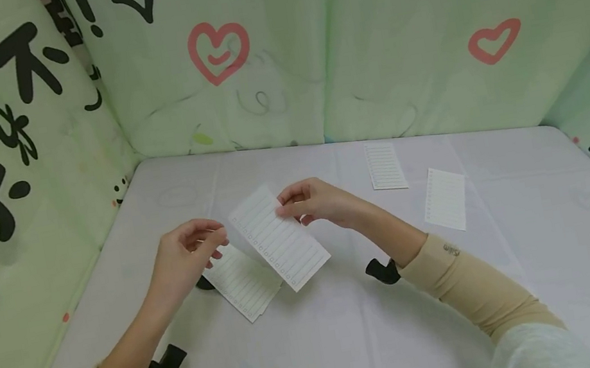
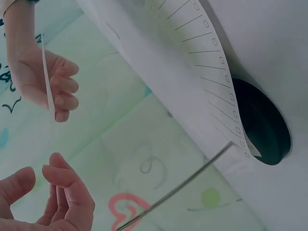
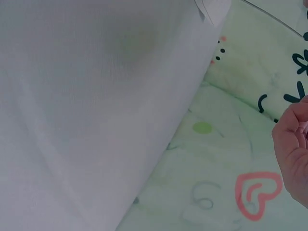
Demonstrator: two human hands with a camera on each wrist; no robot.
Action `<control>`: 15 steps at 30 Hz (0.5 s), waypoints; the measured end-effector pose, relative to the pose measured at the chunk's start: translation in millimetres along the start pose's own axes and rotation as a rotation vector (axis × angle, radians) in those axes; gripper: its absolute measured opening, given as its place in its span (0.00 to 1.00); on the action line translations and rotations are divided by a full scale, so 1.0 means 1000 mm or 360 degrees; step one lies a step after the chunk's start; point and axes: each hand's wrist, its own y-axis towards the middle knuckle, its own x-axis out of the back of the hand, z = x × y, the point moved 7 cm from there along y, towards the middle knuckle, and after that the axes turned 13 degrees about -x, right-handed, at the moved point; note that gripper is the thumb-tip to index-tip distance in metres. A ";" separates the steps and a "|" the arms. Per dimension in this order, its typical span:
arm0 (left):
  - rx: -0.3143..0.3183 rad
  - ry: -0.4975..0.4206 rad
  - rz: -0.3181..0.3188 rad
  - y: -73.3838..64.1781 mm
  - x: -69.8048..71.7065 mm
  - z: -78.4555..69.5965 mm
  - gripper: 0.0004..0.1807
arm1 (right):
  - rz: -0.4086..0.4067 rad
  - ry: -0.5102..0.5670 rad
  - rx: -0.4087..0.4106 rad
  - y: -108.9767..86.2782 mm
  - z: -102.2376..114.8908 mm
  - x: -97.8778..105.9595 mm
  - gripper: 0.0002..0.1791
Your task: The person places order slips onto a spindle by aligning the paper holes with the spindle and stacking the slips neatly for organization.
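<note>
My right hand (image 1: 312, 200) pinches a lined white paper slip (image 1: 281, 238) by its upper right edge, thumb on top. The slip is tilted and overlaps a small stack of similar slips (image 1: 241, 281). These sit on a bill spike with a round black base (image 2: 269, 125); its thin metal spike (image 2: 178, 185) comes up through the paper near one edge. Left of the stack, close to its top edge, is my left hand (image 1: 189, 250). Its fingers are loosely bent, with a gap to the thumb and nothing held.
Two more lined slips lie flat at the back right of the white table (image 1: 328, 348), one slip (image 1: 386, 166) farther back than the other slip (image 1: 445, 199). Pale green printed curtains (image 1: 389, 12) stand behind the table and along both sides. Black bands (image 1: 166, 366) show at my wrists.
</note>
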 end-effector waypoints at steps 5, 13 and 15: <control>0.0045 0.0020 0.0035 0.003 -0.009 0.000 0.15 | 0.0044 -0.0047 -0.0006 0.000 -0.002 -0.012 0.09; 0.0039 0.0053 0.0036 0.004 -0.009 0.003 0.12 | 0.0097 -0.0087 0.0019 0.001 -0.002 -0.021 0.08; 0.0028 0.0070 0.0031 0.004 -0.008 0.004 0.11 | 0.0107 -0.0092 0.0024 0.001 -0.003 -0.023 0.08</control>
